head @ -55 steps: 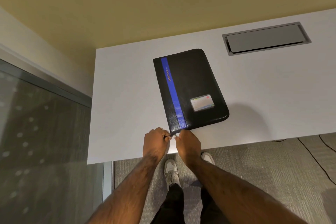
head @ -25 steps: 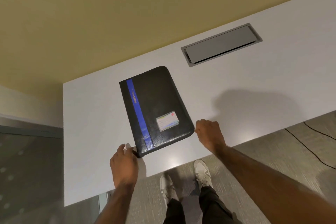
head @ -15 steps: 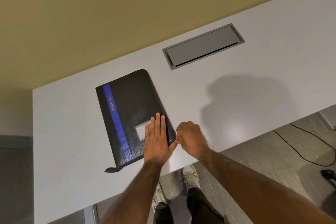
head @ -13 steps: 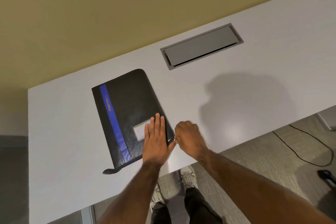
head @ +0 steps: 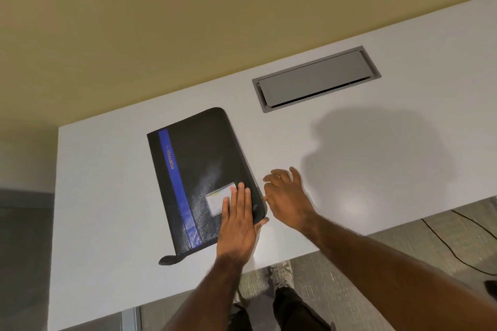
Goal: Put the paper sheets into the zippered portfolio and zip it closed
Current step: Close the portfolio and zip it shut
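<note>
The portfolio (head: 200, 180) lies closed near the tabletop's (head: 376, 169) left front corner. Left hand (head: 238, 223) presses flat, open; right hand (head: 289, 197) pinches its zipper pull (apparently). Stiff, slick cover: hold it down.

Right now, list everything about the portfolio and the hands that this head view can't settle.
- Paper sheets: none visible; the closed portfolio cover hides any contents.
- Zipper along the right edge: too thin and dark to tell how far it is zipped.
- Zipper pull: a small glint by the right hand; whether the fingers pinch it is unclear.
- ID card: print too small, partly covered by the left hand.
</note>
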